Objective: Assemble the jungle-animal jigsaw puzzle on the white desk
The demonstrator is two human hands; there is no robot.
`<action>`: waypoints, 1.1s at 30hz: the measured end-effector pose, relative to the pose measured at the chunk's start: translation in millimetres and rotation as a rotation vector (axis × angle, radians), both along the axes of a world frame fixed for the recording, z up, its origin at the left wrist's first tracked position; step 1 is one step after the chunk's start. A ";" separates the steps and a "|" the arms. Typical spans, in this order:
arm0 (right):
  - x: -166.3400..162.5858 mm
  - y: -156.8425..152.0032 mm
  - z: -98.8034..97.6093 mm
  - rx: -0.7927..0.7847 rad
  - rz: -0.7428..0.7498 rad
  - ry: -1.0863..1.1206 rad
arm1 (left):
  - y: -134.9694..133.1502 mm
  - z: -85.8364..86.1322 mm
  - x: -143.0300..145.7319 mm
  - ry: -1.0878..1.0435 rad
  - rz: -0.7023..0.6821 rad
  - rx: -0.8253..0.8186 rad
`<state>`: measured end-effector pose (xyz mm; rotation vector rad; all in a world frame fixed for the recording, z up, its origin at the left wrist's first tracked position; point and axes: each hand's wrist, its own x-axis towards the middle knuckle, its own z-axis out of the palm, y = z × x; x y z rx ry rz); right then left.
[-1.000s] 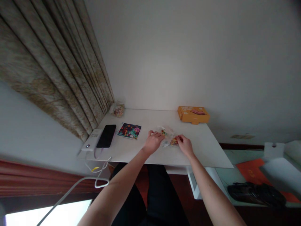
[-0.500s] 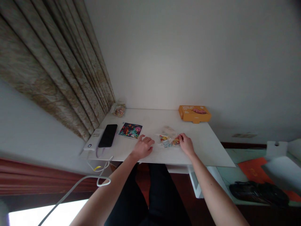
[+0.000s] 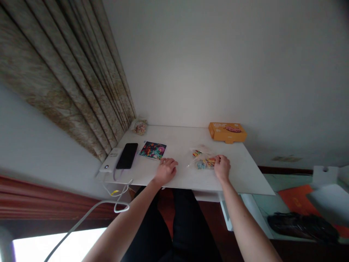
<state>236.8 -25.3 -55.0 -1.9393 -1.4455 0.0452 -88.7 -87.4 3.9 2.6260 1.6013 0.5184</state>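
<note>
A clear plastic bag of small colourful pieces (image 3: 202,160) lies on the white table (image 3: 180,145). My right hand (image 3: 222,167) grips the bag's right end, fingers closed on it. My left hand (image 3: 166,169) rests on the table near the front edge, fingers loosely curled and holding nothing, just below a colourful picture card (image 3: 152,150). The bag lies a short way right of my left hand.
A black phone (image 3: 127,155) lies on a white power bank (image 3: 110,164) at the left, with cables hanging off the edge. An orange box (image 3: 227,131) sits at the back right. A small bag of pieces (image 3: 140,127) is by the curtain (image 3: 68,72).
My left hand let go of the bag and moved left to rest near the card. My right hand kept hold of the bag and shifted it slightly right.
</note>
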 end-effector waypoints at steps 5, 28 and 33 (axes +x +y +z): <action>1.4 2.4 -1.0 0.070 -0.004 0.071 | 23.3 -3.6 -36.4 0.012 0.409 -0.008; 1.6 -0.2 4.6 0.253 -0.020 0.269 | 54.0 29.2 -11.6 0.257 0.314 -0.231; 2.2 0.5 3.4 0.246 -0.016 0.271 | 54.0 41.9 -17.9 0.237 0.416 -0.239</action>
